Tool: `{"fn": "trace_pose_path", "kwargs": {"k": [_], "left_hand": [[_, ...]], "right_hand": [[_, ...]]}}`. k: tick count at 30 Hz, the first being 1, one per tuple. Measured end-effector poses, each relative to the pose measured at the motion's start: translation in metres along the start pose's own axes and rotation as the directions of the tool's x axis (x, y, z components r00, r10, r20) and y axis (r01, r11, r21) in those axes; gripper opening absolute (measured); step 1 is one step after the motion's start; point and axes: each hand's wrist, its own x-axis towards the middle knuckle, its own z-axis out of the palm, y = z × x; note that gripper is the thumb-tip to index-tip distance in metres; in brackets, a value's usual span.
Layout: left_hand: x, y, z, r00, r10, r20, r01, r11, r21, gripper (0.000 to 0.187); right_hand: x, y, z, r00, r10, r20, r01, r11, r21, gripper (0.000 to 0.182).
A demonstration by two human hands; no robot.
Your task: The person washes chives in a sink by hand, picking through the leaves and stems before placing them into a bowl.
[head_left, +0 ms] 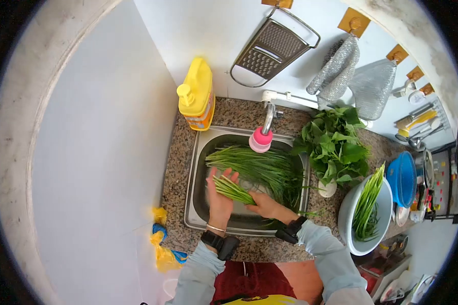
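A bunch of garlic chives (232, 190) is held over the sink (189, 216), its pale stem ends pointing up and left. My right hand (266, 204) is closed around the lower part of the bunch. Against the stem ends rests my left hand (220, 199), palm up, its fingers stretched out and spread. More chives (254, 161) lie in the sink behind my hands, beneath the faucet (268, 119) with its pink nozzle (260, 140). Some leaf tips hang below my right hand.
Right of the sink stands a pale basin (347, 216) holding chives (369, 206). Leafy greens (336, 145) are piled behind it, near a blue basin (402, 178). A yellow jug (197, 94) stands at the back left corner. A grater (272, 48) hangs on the wall.
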Motion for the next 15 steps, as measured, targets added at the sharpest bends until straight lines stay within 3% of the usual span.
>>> {"fn": "trace_pose_path", "kwargs": {"k": [5,6,7,12,14,15], "left_hand": [[0.007,0.001,0.009,0.991,0.041,-0.125,-0.026,0.993,0.116,0.049],[0.006,0.004,0.017,0.977,0.105,-0.185,-0.077,0.985,0.154,0.044],[0.004,0.007,0.025,0.955,0.17,-0.242,-0.123,0.973,0.196,0.04],[0.003,0.068,0.047,0.929,0.309,-0.206,-0.266,0.941,0.21,0.036],[0.0,0.095,0.053,0.921,0.349,-0.171,-0.309,0.924,0.225,0.036],[-0.003,0.108,0.057,0.913,0.374,-0.162,-0.339,0.918,0.205,0.035]], "right_hand": [[-0.007,-0.012,0.003,0.987,-0.092,-0.132,0.085,0.995,-0.058,0.04],[-0.008,-0.006,0.005,0.986,-0.087,-0.144,0.08,0.995,-0.054,0.04],[-0.006,0.005,0.01,0.986,-0.048,-0.159,0.038,0.997,-0.064,0.041],[-0.018,0.049,0.015,0.983,0.094,-0.159,-0.114,0.987,-0.116,0.04],[-0.022,0.078,0.025,0.958,0.238,-0.157,-0.275,0.918,-0.286,0.035],[-0.026,0.089,0.027,0.958,0.235,-0.166,-0.274,0.921,-0.278,0.035]]}}
